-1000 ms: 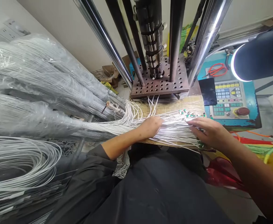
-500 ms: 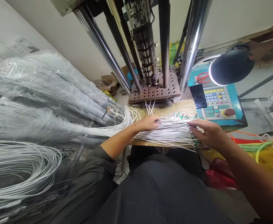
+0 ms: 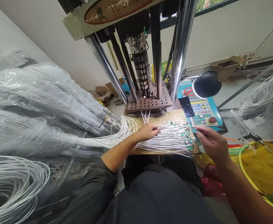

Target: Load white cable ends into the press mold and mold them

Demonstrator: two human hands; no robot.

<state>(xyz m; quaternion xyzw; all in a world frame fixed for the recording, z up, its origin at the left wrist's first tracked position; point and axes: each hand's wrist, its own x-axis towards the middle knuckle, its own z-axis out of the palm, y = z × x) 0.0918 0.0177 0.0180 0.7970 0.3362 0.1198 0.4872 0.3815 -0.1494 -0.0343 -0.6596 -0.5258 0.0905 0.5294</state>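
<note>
Right hand (image 3: 212,143): drawn back from the green-tipped ends (image 3: 185,138) since the earlier views, grip parted, nothing visible in it. Left hand (image 3: 148,132): stayed over the white cables (image 3: 164,143), grip curled; whether any were held could not be told. Cables lay fanned along the table (image 3: 166,117), ends uncovered, steadying seemingly left to one hand. Perforated plate (image 3: 148,105): beyond, a few strands (image 3: 145,117) below its front edge

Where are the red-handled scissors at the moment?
In the head view, the red-handled scissors lie right of center on the teal control box, beyond its keypad, left of the lamp.
</note>
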